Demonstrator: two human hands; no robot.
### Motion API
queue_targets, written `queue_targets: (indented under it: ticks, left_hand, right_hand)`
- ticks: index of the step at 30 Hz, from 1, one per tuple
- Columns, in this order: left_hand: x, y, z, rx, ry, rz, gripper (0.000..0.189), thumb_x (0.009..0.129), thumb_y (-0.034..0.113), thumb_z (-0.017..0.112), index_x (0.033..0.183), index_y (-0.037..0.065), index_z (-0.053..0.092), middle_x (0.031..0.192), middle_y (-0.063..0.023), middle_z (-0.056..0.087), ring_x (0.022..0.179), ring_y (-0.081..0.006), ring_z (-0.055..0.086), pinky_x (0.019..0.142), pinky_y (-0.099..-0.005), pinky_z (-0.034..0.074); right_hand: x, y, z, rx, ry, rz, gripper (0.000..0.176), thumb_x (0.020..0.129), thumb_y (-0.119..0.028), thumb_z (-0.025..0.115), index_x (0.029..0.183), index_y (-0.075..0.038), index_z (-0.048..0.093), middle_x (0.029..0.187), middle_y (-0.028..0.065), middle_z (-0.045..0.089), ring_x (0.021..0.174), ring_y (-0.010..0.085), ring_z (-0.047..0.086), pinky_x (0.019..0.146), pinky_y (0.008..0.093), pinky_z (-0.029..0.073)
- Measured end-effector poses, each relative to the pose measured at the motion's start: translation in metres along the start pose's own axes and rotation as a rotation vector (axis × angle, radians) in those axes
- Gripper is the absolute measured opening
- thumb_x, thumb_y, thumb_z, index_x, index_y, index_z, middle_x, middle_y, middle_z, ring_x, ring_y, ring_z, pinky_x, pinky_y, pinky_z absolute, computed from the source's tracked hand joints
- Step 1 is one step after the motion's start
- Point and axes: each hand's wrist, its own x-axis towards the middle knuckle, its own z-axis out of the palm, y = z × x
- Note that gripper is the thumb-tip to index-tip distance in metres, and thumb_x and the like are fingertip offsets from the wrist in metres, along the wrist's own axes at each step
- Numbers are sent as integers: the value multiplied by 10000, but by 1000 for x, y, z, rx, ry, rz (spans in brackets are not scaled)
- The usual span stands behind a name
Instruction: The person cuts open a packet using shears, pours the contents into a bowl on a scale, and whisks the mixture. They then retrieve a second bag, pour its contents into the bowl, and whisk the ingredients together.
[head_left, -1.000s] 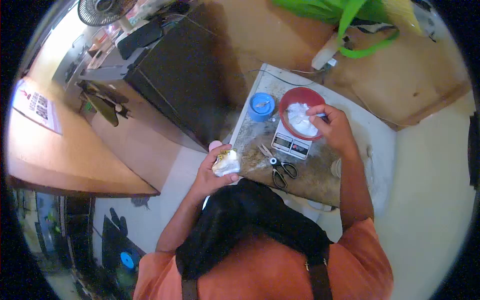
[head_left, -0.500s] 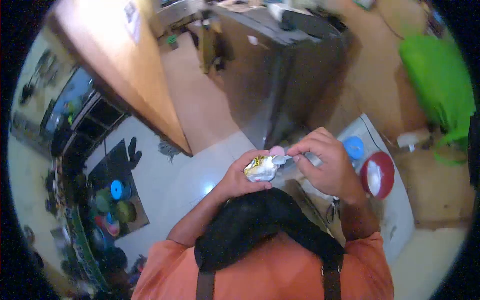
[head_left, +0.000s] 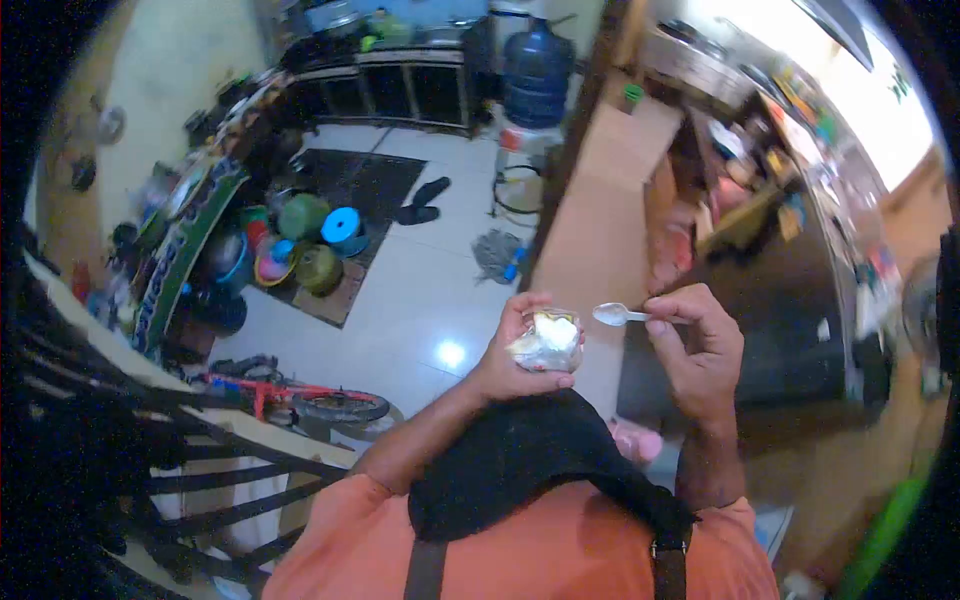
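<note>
In front of my chest, my left hand [head_left: 510,355] is wrapped round a small clear cup [head_left: 550,345] with white, creamy-looking contents and a bit of yellow and black at its rim. Fingers lie on the far side and the thumb on the near side. To the right of it, my right hand [head_left: 700,345] pinches a small whitish spoon [head_left: 618,315] by its handle. The spoon's bowl points left towards the cup, apart from it by a short gap. What exactly fills the cup I cannot make out.
White floor tiles lie ahead. A red bicycle [head_left: 300,398] and dark railing stand at the left. Pots and a blue container [head_left: 343,228] sit on a dark mat [head_left: 365,175]. A large blue water bottle [head_left: 538,75] is at the back; a dark cabinet [head_left: 750,330] is at the right.
The view has swung left, bringing the bicycle and water bottle into sight; the red bowl is out of view. The spoon has moved from over the cup to beside it, on the right.
</note>
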Motion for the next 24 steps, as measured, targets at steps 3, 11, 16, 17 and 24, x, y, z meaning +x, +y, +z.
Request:
queue_targets:
  ticks: [3, 11, 16, 17, 24]
  left_hand:
    - [12, 5, -46, 159, 115, 70, 747, 659, 40, 831, 1247, 74, 371, 1142, -108, 573, 1047, -195, 584, 892, -346, 478]
    - [73, 61, -202, 1005, 494, 192, 651, 619, 116, 863, 1178, 37, 539, 1154, -166, 568, 1103, -283, 522, 950, -423, 418]
    - [90, 91, -309, 253, 715, 48, 708, 689, 36, 814, 1299, -2, 457, 1120, -117, 609, 1034, -202, 601, 899, -343, 488]
    - [92, 98, -324, 243, 744, 42, 708, 689, 36, 814, 1299, -2, 457, 1120, -117, 609, 1034, -202, 601, 899, -343, 488]
    - [134, 137, -459, 281, 809, 42, 839, 675, 30, 811, 1378, -3, 354, 1085, -108, 615, 1010, -181, 596, 883, -337, 483]
  right_hand:
    - [46, 25, 40, 109, -79, 64, 171, 771, 3, 688, 936, -35, 665, 879, 72, 659, 777, 155, 598, 727, 278, 477]
    - [192, 111, 180, 392, -317, 160, 206, 784, -24, 719, 973, -4, 640, 936, 55, 648, 828, 105, 587, 740, 249, 481]
    - [287, 177, 290, 612, -425, 457, 236, 776, 4, 709, 985, -11, 600, 881, 37, 614, 783, 97, 574, 694, 241, 483]
    - [300, 188, 306, 631, -460, 484, 239, 773, 11, 707, 982, -15, 596, 871, 35, 608, 773, 95, 571, 683, 239, 481]
    - [418, 173, 438, 442, -604, 168, 145, 762, -54, 740, 865, -28, 641, 806, 40, 650, 722, 104, 587, 658, 253, 484]
